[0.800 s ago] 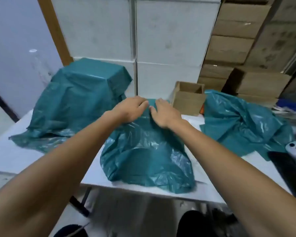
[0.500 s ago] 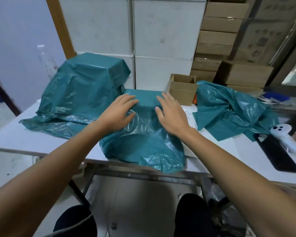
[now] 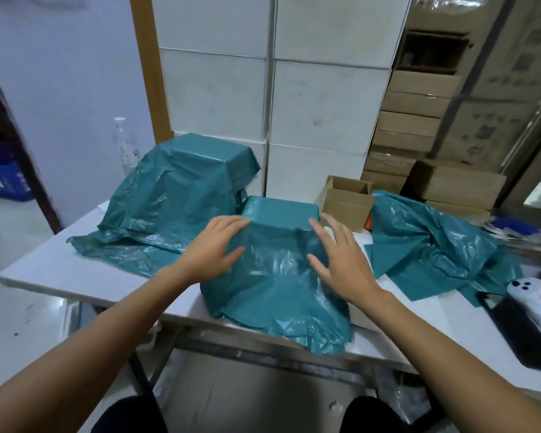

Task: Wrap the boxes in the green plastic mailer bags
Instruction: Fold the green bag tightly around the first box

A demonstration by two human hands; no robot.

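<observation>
Smoothing the green bag (image 3: 275,276) over the box (image 3: 280,211) at the desk (image 3: 44,267) front, left hand (image 3: 214,246) flat on it, right hand (image 3: 341,260) spread, released; thin, slippery film, probably best gripped at the loose hem.

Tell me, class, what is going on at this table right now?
A person is wrapping a box in a green bag at the near edge of a white table. The left hand lies flat on the bag's left side; the right hand is spread open at its right side. A bigger bagged box sits to the left, an open carton behind, and loose bags lie to the right.
</observation>
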